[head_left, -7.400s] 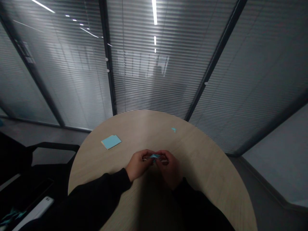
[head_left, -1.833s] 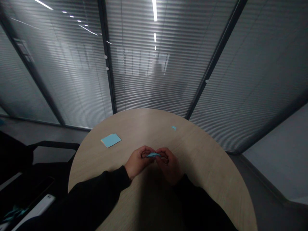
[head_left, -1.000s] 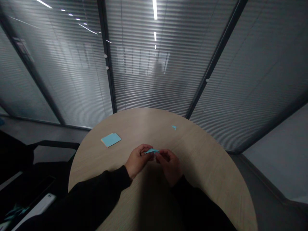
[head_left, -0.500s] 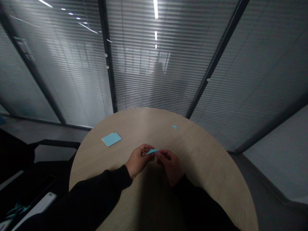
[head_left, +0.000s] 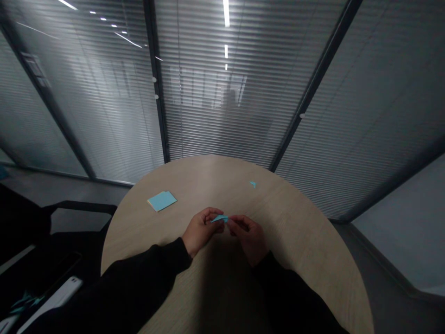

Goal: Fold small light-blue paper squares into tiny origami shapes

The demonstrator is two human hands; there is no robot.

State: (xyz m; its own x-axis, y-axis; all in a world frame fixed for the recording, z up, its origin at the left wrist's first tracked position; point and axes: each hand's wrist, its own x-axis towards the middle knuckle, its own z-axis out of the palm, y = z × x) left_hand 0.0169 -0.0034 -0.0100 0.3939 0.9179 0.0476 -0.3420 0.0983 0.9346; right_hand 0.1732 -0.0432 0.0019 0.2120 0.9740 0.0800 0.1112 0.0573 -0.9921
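Note:
A small folded piece of light-blue paper (head_left: 219,218) is held between my two hands, above the near middle of the round wooden table (head_left: 208,176). My left hand (head_left: 202,229) pinches its left part between thumb and fingers. At its right end, the fingertips of my right hand (head_left: 248,235) are closed on the paper. The fingers cover part of it, so its full shape is hidden. Farther left lies a stack of light-blue paper sheets (head_left: 162,201). A smaller folded blue paper piece (head_left: 253,184) rests toward the back right.
A black chair with an armrest (head_left: 83,205) stands left of the table. At lower left lie a white flat object (head_left: 55,301) and some teal folded pieces (head_left: 26,302). Glass panels with blinds (head_left: 215,120) rise behind the table's far edge.
My right hand has shifted slightly to the right, and more of the paper's right end shows between the hands. My left hand stays nearly still.

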